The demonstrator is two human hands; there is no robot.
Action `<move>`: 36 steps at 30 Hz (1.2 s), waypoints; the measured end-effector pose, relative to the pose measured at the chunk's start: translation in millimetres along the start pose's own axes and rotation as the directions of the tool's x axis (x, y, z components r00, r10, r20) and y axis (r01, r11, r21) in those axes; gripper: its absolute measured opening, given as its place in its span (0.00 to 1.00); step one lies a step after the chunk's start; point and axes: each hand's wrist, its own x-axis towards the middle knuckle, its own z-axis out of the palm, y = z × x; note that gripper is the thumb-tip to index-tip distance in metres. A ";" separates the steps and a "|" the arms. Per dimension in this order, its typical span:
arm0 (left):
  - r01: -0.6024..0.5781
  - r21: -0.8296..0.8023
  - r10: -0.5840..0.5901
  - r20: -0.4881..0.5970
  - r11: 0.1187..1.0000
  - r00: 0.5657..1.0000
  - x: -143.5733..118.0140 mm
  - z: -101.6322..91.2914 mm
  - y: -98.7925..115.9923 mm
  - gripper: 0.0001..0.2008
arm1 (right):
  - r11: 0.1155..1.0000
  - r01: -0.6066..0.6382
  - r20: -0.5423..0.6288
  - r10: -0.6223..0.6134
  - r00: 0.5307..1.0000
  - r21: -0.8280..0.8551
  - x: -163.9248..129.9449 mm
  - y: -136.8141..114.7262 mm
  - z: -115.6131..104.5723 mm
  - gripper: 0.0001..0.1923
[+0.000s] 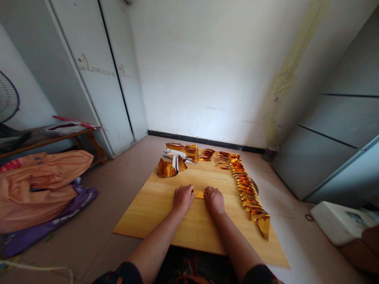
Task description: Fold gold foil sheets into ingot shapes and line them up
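Between my two hands a small strip of gold foil paper (199, 194) is stretched level just over the wooden board. My left hand (184, 197) is closed on its left end, and my right hand (214, 199) is closed on its right end. The fingertips are partly hidden behind the knuckles. Along the board's right side runs a long row of folded gold paper pieces (247, 185), overlapping one another. Two shorter stacks of folded pieces (222, 161) lie at the far edge. Loose curled gold sheets (167, 167) with white backs sit at the far left.
The wooden board (148, 213) lies low in front of me. An orange bag (44, 185) and a purple bag (59, 225) rest on the floor at left, by a wooden bench (89, 138). A white box (340, 223) and a grey fridge-like cabinet (319, 146) stand at right.
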 end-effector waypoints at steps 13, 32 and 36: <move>-0.138 0.092 0.133 0.050 0.986 0.990 -1.7 -5.5 6.6 0.10 | 0.996 0.064 0.077 -0.068 0.995 0.056 -2.1 -8.3 -9.5 0.09; -0.034 -0.043 0.037 0.061 0.998 0.997 -1.6 -4.6 -0.1 0.04 | 0.950 -0.192 0.191 0.147 0.971 0.246 6.4 -13.8 -14.7 0.06; -0.032 -0.072 0.037 0.079 0.997 0.996 -0.5 -4.2 -4.6 0.05 | 0.931 -0.203 0.214 0.142 0.967 0.302 9.0 -4.9 -12.2 0.07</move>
